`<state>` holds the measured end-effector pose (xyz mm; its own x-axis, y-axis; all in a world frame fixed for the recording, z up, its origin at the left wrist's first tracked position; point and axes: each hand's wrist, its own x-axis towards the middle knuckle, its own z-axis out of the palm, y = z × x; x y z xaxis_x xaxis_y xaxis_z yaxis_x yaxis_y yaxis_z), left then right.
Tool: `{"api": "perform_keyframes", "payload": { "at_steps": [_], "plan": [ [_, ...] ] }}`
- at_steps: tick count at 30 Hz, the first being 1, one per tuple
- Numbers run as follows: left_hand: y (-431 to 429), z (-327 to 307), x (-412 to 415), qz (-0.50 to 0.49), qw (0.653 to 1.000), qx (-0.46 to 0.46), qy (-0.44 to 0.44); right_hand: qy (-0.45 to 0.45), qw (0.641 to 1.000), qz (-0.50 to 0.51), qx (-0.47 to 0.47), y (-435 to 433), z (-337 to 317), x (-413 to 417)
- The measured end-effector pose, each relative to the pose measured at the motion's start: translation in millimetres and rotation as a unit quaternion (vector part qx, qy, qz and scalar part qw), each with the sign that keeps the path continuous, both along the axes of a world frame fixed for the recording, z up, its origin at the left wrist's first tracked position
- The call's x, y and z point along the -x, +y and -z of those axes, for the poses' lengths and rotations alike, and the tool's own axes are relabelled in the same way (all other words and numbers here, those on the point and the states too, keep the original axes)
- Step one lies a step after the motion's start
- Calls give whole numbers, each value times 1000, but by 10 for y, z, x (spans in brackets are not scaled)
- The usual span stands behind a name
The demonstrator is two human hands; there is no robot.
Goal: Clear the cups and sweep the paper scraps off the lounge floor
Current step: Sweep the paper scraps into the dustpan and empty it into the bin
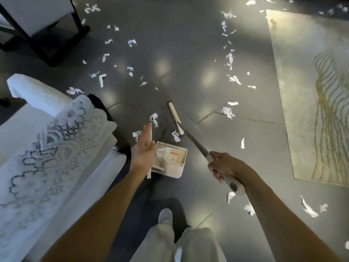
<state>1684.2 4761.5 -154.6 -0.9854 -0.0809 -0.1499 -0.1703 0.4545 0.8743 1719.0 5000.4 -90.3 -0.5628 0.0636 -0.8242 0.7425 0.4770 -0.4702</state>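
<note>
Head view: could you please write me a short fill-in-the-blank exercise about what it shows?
1. The right hand grips the long handle of the ____.
2. The cream ____ stands just beside the open left hand.
3. White paper scraps lie scattered over the dark ____.
4. The patterned rug lies to the person's ____.
Missing words: broom; dustpan; floor; right.

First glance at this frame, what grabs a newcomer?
White paper scraps strewn across the dark floor, top to bottom. At centre, the right hand grips a broom whose head sits on the floor just beyond a dustpan already holding scraps; the left hand is open beside it.
</note>
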Motion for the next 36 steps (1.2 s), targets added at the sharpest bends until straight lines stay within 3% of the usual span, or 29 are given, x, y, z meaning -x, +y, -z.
{"api": "perform_keyframes", "payload": {
  "at_steps": [3, 6, 9, 15, 20, 27, 36],
  "plan": [
    [170, 48, 370, -3, 998, 58, -11, 9, 999, -39, -22, 112, 149, 462],
    [315, 54, 727, -39, 998, 30, -27, -1, 995, -94, -32, 192, 315, 833],
    [454, 41, 977, -32, 997, 70, -27, -49, 991, -124, -8, 276, 435, 1019],
    [691, 44, 1095, -99, 993, 54, -43, -159, 974, -156, 46, 826, 128, 1541],
    [861, -14, 1092, -211, 975, -7, -75, -89, 972, -215, 43, 1071, -202, 1954],
    [894, -121, 1276, -314, 947, 18, -68, -25, 962, -271, 32, 862, -73, 2776],
    [574, -11, 1670, -338, 939, 9, -56, -11, 934, -357, -30, 248, 445, 3413]
  ]
}}
